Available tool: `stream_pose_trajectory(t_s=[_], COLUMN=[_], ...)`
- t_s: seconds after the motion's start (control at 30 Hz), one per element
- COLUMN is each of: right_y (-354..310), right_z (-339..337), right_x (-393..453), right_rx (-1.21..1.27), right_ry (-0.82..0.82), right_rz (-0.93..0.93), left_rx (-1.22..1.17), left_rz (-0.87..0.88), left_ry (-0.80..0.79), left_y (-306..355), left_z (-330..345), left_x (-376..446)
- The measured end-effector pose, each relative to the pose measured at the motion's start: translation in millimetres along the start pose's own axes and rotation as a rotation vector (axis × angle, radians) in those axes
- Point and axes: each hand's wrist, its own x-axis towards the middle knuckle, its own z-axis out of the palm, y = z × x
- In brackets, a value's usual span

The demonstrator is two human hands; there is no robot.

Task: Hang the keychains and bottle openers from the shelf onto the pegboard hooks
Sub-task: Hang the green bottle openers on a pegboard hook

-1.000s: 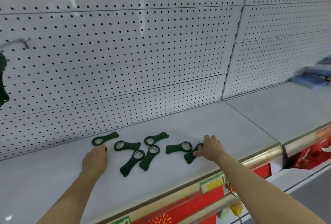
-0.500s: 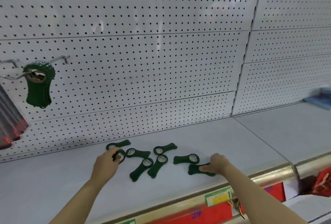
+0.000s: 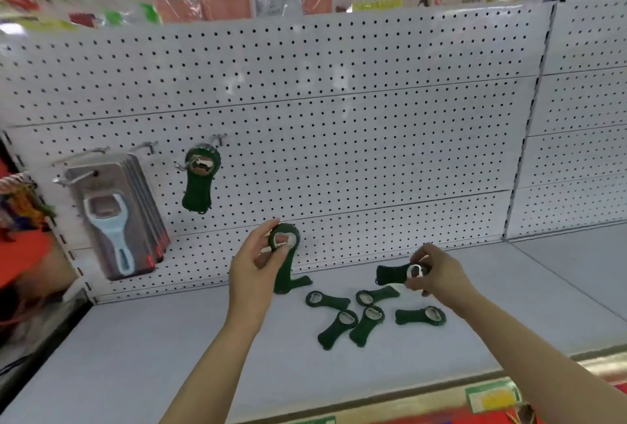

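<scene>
My left hand (image 3: 257, 255) holds a dark green bottle opener (image 3: 285, 261) upright by its ring end, lifted above the shelf in front of the pegboard (image 3: 339, 138). My right hand (image 3: 436, 269) grips a second green opener (image 3: 393, 273) sideways, also off the shelf. Several more green openers lie on the white shelf (image 3: 169, 349) between my arms, such as a slanted one (image 3: 337, 327) and a flat one (image 3: 420, 316). A stack of green openers (image 3: 200, 179) hangs on a hook (image 3: 185, 166) up to the left of my left hand.
Packaged light-blue openers (image 3: 117, 216) hang on hooks at the far left of the pegboard. An upright post (image 3: 526, 132) divides this panel from the one to the right. Packets stand above the pegboard's top edge. A gold rail (image 3: 475, 379) edges the shelf front.
Both hands have each picked a green opener up off the shelf and raised it. The view has tilted up and left, bringing the hooks and hung openers into sight.
</scene>
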Motion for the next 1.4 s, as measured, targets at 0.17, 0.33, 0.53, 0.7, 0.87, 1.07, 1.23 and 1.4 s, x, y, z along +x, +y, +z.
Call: stream_pose_trajectory(t_s=[0.17, 0.33, 0.53, 0.7, 0.87, 1.07, 1.23, 1.4], right_y=[-74.5, -132.9, -191.8, -219.4, -232.9, -243.5, -255.3, -271.5], right_z=[15.4, 31.9, 43.6, 51.9, 52.8, 56.0, 64.9, 75.9], right_x=[-13.7, -29.6, -50.2, -64.9, -72.1, -81.1, -84.8, -85.4], right_rx=[0.09, 0.193, 0.355, 0.472, 0.553, 0.62, 0.627, 0.605], right_ry=[-0.002, -0.079, -0.155, -0.256, -0.275, -0.293, -0.274, -0.244], right_rz=[-0.252, -0.4, -0.485, -0.529, -0.558, -0.586, -0.594, -0.608], left_rx=[-0.117, -0.202, -0.212, -0.145, -0.108, -0.033, 0.082, 0.241], left_rz=[0.201, 0.383, 0.349, 0.264, 0.275, 0.288, 0.259, 0.277], left_ry=[0.071, 0.14, 0.234, 0.182, 0.16, 0.172, 0.19, 0.091], left_y=[56.2, 98.9, 113.4, 99.0, 93.8, 89.2, 81.2, 84.1], left_z=[-26.7, -53.0, -76.9, -84.2, -88.1, -88.1, -86.6, -94.3], left_x=[-7.4, -4.1, 26.0, 39.5, 47.2, 61.4, 77.0, 87.4])
